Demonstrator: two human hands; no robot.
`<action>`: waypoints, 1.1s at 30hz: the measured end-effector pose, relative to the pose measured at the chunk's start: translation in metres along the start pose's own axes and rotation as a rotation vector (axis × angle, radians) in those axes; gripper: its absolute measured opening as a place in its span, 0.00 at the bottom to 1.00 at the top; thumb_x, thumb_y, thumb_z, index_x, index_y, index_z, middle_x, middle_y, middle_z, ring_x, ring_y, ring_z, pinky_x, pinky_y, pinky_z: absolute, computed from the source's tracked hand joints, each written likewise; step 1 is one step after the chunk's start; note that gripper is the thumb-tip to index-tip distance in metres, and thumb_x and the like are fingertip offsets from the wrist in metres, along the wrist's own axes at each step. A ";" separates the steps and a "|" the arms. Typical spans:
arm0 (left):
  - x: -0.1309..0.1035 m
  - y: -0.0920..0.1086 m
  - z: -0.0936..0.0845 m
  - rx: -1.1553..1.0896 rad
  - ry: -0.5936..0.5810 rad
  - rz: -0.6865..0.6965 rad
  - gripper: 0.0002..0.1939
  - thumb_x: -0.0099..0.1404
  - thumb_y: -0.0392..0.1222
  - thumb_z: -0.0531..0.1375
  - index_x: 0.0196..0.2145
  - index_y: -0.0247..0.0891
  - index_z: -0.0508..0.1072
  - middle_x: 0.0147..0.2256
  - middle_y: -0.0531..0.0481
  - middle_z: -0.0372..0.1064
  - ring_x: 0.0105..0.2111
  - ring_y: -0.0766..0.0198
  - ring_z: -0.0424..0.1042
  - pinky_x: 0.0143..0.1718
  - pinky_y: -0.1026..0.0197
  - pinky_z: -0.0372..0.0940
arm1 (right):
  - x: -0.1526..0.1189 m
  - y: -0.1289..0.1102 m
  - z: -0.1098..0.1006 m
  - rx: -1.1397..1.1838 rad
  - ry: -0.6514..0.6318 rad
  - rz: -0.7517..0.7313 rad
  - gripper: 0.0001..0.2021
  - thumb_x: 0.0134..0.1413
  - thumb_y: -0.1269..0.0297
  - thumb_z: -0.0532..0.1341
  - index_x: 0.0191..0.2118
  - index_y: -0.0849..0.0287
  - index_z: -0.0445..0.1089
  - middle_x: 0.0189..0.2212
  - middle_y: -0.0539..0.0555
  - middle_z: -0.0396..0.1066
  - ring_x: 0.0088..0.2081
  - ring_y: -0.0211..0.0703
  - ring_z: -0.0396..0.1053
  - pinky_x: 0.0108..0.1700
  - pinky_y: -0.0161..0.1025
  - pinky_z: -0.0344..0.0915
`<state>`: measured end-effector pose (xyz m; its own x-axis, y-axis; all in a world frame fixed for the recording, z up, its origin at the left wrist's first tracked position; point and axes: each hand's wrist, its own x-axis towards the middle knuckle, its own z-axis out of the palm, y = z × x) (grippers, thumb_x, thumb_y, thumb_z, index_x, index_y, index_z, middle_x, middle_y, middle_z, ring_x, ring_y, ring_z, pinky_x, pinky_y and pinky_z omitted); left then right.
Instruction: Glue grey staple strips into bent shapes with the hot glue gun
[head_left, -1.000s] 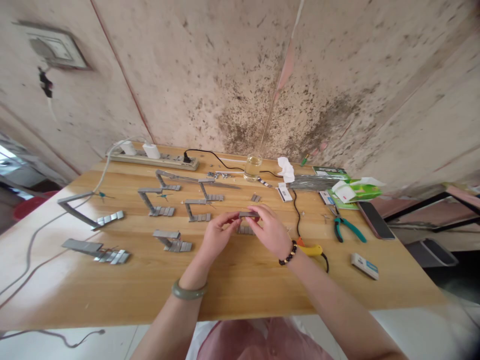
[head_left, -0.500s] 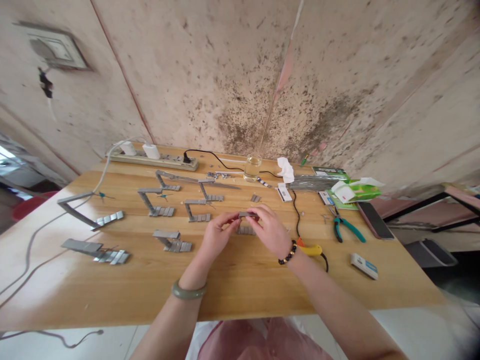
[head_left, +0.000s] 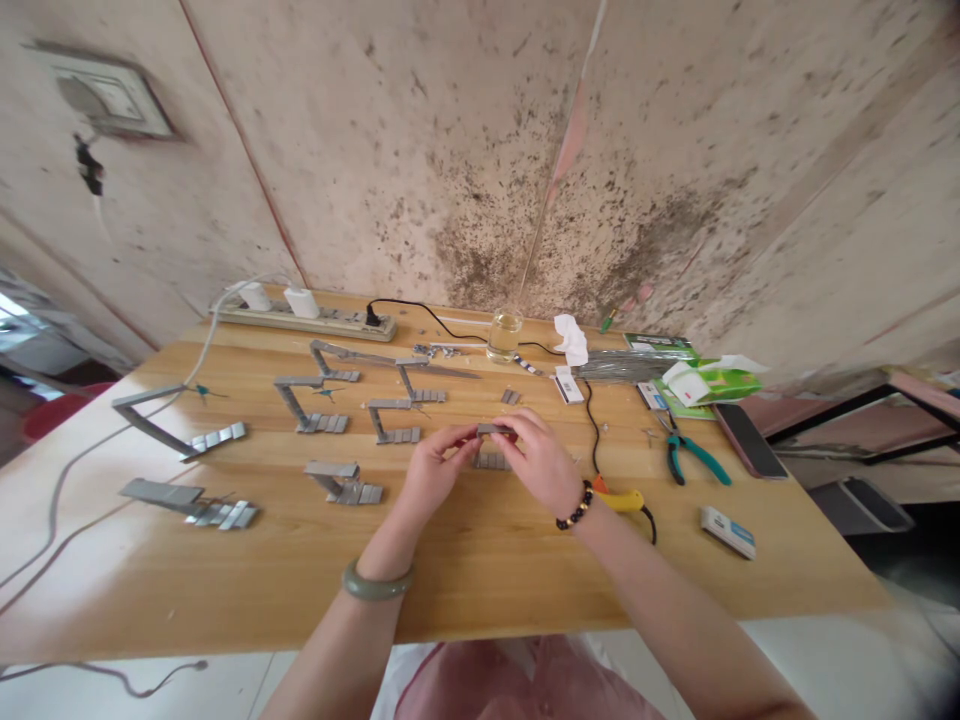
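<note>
At the middle of the table, my left hand (head_left: 442, 462) and my right hand (head_left: 541, 458) pinch a small grey strip (head_left: 493, 429) from its two ends. Just below the strip lies a ribbed grey base (head_left: 491, 461), partly hidden by my fingers; whether strip and base are joined I cannot tell. To the left stand several grey angled pieces with ribbed bases, the nearest being a bent one (head_left: 345, 482) and an L-shaped one (head_left: 395, 421). A yellow-handled tool (head_left: 621, 501) with a black cord lies beside my right wrist, partly covered by it.
Teal-handled pliers (head_left: 697, 458), a phone (head_left: 750, 440) and a small white box (head_left: 727, 532) lie to the right. Along the back are a glass of yellowish liquid (head_left: 504, 336), a bundle of grey wires (head_left: 630, 364), a tissue pack (head_left: 712, 381) and a power strip (head_left: 337, 325).
</note>
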<state>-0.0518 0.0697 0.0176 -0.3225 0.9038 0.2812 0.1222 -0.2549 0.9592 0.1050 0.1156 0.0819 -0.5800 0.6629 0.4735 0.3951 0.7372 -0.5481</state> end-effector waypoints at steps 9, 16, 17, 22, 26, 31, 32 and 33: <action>-0.001 0.001 0.000 0.021 0.006 0.009 0.12 0.55 0.45 0.63 0.36 0.38 0.77 0.34 0.47 0.75 0.32 0.62 0.73 0.34 0.61 0.69 | 0.000 0.001 0.000 0.008 0.005 0.002 0.06 0.58 0.69 0.57 0.41 0.57 0.68 0.37 0.56 0.68 0.40 0.45 0.68 0.45 0.45 0.68; 0.000 0.001 0.000 0.024 -0.004 0.020 0.12 0.55 0.45 0.62 0.37 0.38 0.77 0.35 0.47 0.75 0.33 0.62 0.73 0.36 0.60 0.69 | 0.000 0.002 0.001 0.014 0.005 -0.002 0.07 0.58 0.69 0.57 0.41 0.57 0.68 0.37 0.56 0.68 0.40 0.45 0.68 0.46 0.46 0.68; 0.000 0.000 0.000 0.025 -0.003 0.022 0.12 0.55 0.45 0.62 0.36 0.38 0.77 0.35 0.47 0.75 0.33 0.62 0.73 0.36 0.60 0.69 | 0.000 0.002 0.000 0.014 0.006 -0.001 0.07 0.58 0.69 0.57 0.41 0.57 0.68 0.37 0.56 0.68 0.40 0.45 0.68 0.46 0.46 0.68; 0.000 0.002 0.000 0.008 0.000 0.014 0.12 0.55 0.45 0.63 0.36 0.38 0.77 0.34 0.47 0.75 0.30 0.63 0.72 0.32 0.62 0.69 | 0.000 0.001 0.000 0.010 0.003 0.004 0.07 0.58 0.69 0.57 0.41 0.58 0.68 0.37 0.56 0.68 0.39 0.45 0.68 0.45 0.45 0.68; -0.001 0.002 0.000 0.003 -0.002 0.009 0.12 0.55 0.45 0.63 0.37 0.38 0.77 0.34 0.47 0.75 0.30 0.63 0.72 0.31 0.62 0.70 | 0.000 0.001 0.001 0.013 0.003 0.008 0.07 0.58 0.69 0.56 0.41 0.58 0.68 0.37 0.56 0.68 0.40 0.45 0.68 0.46 0.46 0.68; -0.001 0.001 -0.001 0.020 -0.011 0.014 0.12 0.55 0.45 0.62 0.37 0.38 0.77 0.34 0.47 0.75 0.31 0.62 0.73 0.32 0.61 0.70 | 0.000 0.001 0.001 0.009 0.014 0.006 0.07 0.57 0.69 0.57 0.41 0.57 0.68 0.37 0.56 0.68 0.39 0.45 0.69 0.45 0.46 0.68; -0.001 0.001 -0.001 0.025 -0.008 0.021 0.12 0.55 0.45 0.62 0.37 0.38 0.77 0.34 0.46 0.75 0.32 0.62 0.73 0.33 0.61 0.70 | 0.000 0.001 0.001 0.008 0.014 0.006 0.07 0.57 0.68 0.57 0.41 0.57 0.68 0.37 0.56 0.68 0.39 0.45 0.69 0.45 0.46 0.68; -0.001 0.001 -0.001 0.029 -0.005 0.029 0.12 0.55 0.45 0.62 0.37 0.38 0.77 0.34 0.46 0.75 0.32 0.62 0.73 0.34 0.61 0.70 | 0.000 0.001 0.000 0.009 0.014 0.007 0.07 0.57 0.68 0.57 0.41 0.57 0.68 0.37 0.56 0.68 0.39 0.45 0.69 0.45 0.46 0.68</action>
<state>-0.0521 0.0687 0.0181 -0.3140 0.8980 0.3083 0.1582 -0.2707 0.9496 0.1052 0.1164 0.0808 -0.5677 0.6695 0.4792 0.3925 0.7317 -0.5573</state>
